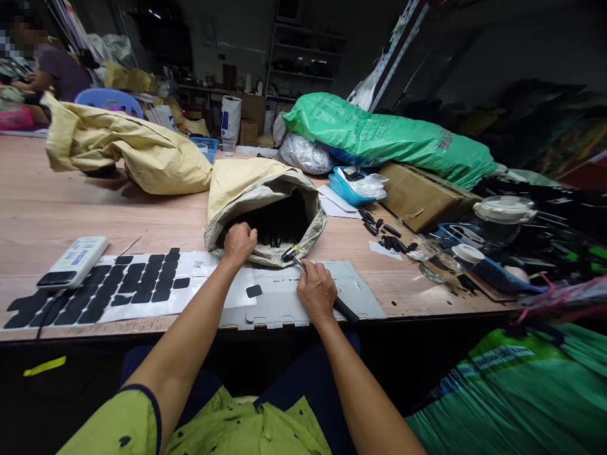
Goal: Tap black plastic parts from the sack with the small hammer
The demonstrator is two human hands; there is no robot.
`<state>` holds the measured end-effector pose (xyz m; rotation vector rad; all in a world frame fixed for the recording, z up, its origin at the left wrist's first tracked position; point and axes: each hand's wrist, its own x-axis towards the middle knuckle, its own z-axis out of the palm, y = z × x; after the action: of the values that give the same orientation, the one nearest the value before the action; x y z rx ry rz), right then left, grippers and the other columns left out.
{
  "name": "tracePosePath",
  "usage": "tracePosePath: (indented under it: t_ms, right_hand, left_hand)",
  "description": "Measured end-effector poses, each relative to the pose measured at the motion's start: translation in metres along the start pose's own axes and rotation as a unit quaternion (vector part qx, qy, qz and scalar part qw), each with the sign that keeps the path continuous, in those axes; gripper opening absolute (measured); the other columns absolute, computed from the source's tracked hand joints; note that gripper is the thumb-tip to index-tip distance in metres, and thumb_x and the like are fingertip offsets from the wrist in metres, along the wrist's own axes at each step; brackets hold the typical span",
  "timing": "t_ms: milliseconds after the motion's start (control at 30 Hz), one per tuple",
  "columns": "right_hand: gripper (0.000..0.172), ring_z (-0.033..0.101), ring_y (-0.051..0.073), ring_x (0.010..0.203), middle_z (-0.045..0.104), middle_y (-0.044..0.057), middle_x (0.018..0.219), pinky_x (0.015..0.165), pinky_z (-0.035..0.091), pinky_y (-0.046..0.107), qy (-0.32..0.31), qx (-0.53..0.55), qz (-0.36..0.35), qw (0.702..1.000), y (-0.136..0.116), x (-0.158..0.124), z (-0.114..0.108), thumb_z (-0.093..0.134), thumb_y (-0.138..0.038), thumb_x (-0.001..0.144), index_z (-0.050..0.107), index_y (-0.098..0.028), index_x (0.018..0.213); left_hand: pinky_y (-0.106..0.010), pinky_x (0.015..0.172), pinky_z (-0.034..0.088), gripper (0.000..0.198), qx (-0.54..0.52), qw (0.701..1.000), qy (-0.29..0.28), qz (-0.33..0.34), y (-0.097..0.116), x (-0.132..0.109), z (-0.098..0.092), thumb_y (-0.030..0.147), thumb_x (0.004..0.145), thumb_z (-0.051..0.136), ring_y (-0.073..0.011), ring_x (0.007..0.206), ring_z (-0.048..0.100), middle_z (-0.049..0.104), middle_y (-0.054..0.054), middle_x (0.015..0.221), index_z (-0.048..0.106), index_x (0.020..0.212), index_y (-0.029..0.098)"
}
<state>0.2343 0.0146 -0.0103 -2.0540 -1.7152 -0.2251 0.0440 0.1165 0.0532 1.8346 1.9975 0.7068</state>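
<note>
My right hand (317, 289) is closed around the metal shaft of a small hammer (347, 310). Its head, with a yellowish end, points toward the sack, and the black grip sticks out below my palm. At the left of the sack's mouth is my left hand (240, 242), fingers curled inward; whatever they hold is hidden. The open yellow sack (244, 180) lies on its side with its pale rim folded back toward me. Small black pieces (275, 242) show in its dark inside. Beneath both hands lies a grey flat board (351, 287).
On the left are a sheet of black rounded-square pads (152, 278), a white power bank (73, 262) and another yellow sack (156, 155). Black handle-like parts (391, 243), a cardboard box (417, 196) and a green sack (379, 129) lie right. A person (64, 66) sits far left.
</note>
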Motion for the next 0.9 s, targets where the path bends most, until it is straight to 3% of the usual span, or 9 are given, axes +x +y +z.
tracePosePath:
  t_ms: [100,267,433,600,667,767,833,900]
  right_hand:
    - [0.034,0.05,0.019,0.086,0.062,0.005,0.098,0.071,0.03,0.03,0.003,-0.002,0.003,1.0,0.001,0.0,0.001,0.054,-0.018,0.089,0.063,-0.024,0.12]
    - [0.032,0.05,0.019,0.087,0.062,0.005,0.097,0.072,0.03,0.03,0.003,-0.006,0.0,1.0,0.0,0.0,0.0,0.054,-0.019,0.089,0.064,-0.024,0.118]
    - [0.032,0.05,0.02,0.088,0.062,0.006,0.098,0.072,0.03,0.03,0.0,-0.007,0.0,1.0,-0.001,0.0,-0.001,0.053,-0.019,0.089,0.063,-0.023,0.119]
    - [0.033,0.05,0.02,0.088,0.062,0.006,0.099,0.072,0.031,0.03,0.0,-0.001,-0.001,1.0,-0.001,0.001,0.0,0.054,-0.019,0.088,0.063,-0.023,0.119]
    - [0.033,0.05,0.019,0.088,0.061,0.006,0.098,0.072,0.031,0.03,0.0,0.0,0.002,1.0,-0.001,0.001,0.0,0.054,-0.019,0.088,0.063,-0.024,0.119]
    - [0.032,0.051,0.019,0.088,0.062,0.005,0.098,0.073,0.031,0.03,0.002,-0.001,0.003,1.0,-0.001,0.001,-0.001,0.054,-0.019,0.089,0.063,-0.024,0.119]
    - [0.031,0.051,0.019,0.088,0.062,0.005,0.098,0.073,0.031,0.03,0.003,-0.002,0.002,1.0,-0.001,0.001,-0.001,0.054,-0.02,0.089,0.063,-0.024,0.118]
    - [0.031,0.051,0.019,0.088,0.062,0.005,0.098,0.072,0.031,0.03,0.004,-0.002,0.0,1.0,-0.001,0.0,0.0,0.054,-0.02,0.089,0.063,-0.024,0.119]
  left_hand:
    - [-0.039,0.084,0.051,0.034,0.066,0.993,-0.044,-0.091,-0.013,0.017,0.009,0.033,0.087,0.056,-0.0349,0.103,0.067,0.07,-0.024,0.106,0.072,0.104,0.008]
    - [-0.045,0.089,0.051,0.041,0.079,0.988,-0.054,-0.124,-0.014,0.023,0.015,0.033,0.08,0.065,-0.0413,0.114,0.062,0.067,-0.028,0.115,0.07,0.11,0.005]
    - [-0.046,0.088,0.051,0.04,0.056,0.989,-0.031,-0.135,-0.013,0.027,0.019,0.038,0.08,0.067,-0.0412,0.114,0.061,0.067,-0.025,0.113,0.07,0.108,0.01]
    - [-0.042,0.085,0.049,0.034,0.047,0.99,-0.019,-0.129,-0.019,0.021,0.013,0.038,0.091,0.052,-0.0365,0.11,0.063,0.068,-0.022,0.115,0.069,0.108,0.013]
    - [-0.037,0.081,0.049,0.033,0.03,0.996,0.002,-0.079,-0.023,0.008,0.008,0.039,0.094,0.047,-0.0312,0.102,0.065,0.07,-0.017,0.108,0.068,0.104,0.016]
    - [-0.03,0.076,0.047,0.028,-0.025,0.994,0.033,0.097,-0.031,-0.026,0.005,0.039,0.096,0.046,-0.0218,0.09,0.064,0.068,-0.009,0.098,0.065,0.1,0.019]
    - [-0.027,0.073,0.046,0.023,-0.051,0.977,0.001,0.208,-0.035,-0.053,0.006,0.038,0.095,0.048,-0.0183,0.085,0.061,0.065,-0.005,0.097,0.063,0.099,0.02]
    - [-0.027,0.073,0.046,0.018,-0.043,0.961,-0.054,0.267,-0.038,-0.077,0.01,0.034,0.095,0.051,-0.0175,0.084,0.059,0.062,-0.004,0.095,0.064,0.097,0.021]
